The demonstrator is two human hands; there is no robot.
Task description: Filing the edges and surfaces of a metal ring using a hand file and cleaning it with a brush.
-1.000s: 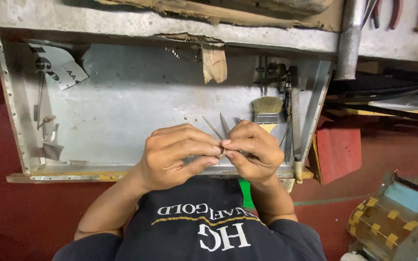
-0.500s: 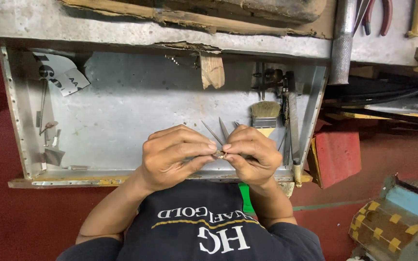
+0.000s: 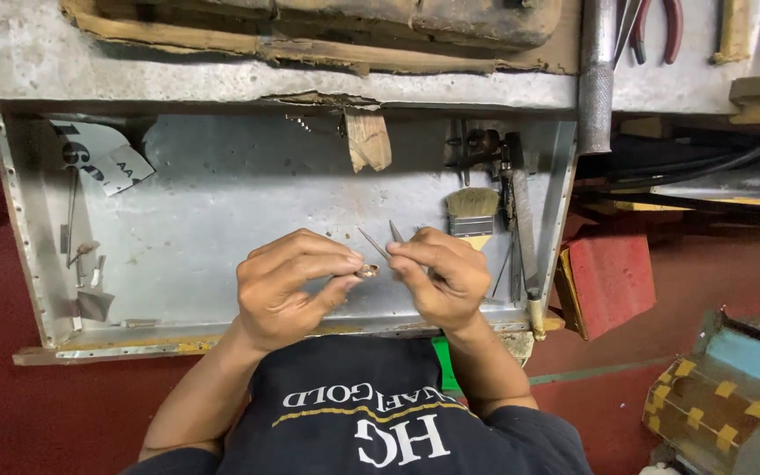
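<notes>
Head view: both hands work close together above a shallow metal tray (image 3: 178, 229) that projects from under a workbench edge (image 3: 222, 88). The left hand (image 3: 292, 286) pinches a small brownish metal piece (image 3: 368, 270) between thumb and forefinger tips; the fingers are closed tight on it, the other fingers curled beneath. The right hand (image 3: 437, 277) is closed around a thin pointed metal tool (image 3: 376, 244), whose slender tips rise up and to the left from the fingers, just beside the small piece. Whether the tips touch the piece cannot be told.

The small piece sits at mid-frame, between the two hands, over the tray floor. It appears light, rigid and smooth, so it is likely to slip or drop if the pinch loosens; hold it by its edges with fingertip pressure only. The pointed tool looks stiff and sharp; grip it along the shank, clear of the tips.

At the tray's right side lie a flat paintbrush (image 3: 472, 211) and several dark hand tools (image 3: 485, 149). A few small implements (image 3: 81, 259) rest along the left wall. Red-handled pliers (image 3: 657, 26) lie on the bench top, and a red block (image 3: 609, 281) stands to the right of the tray.
</notes>
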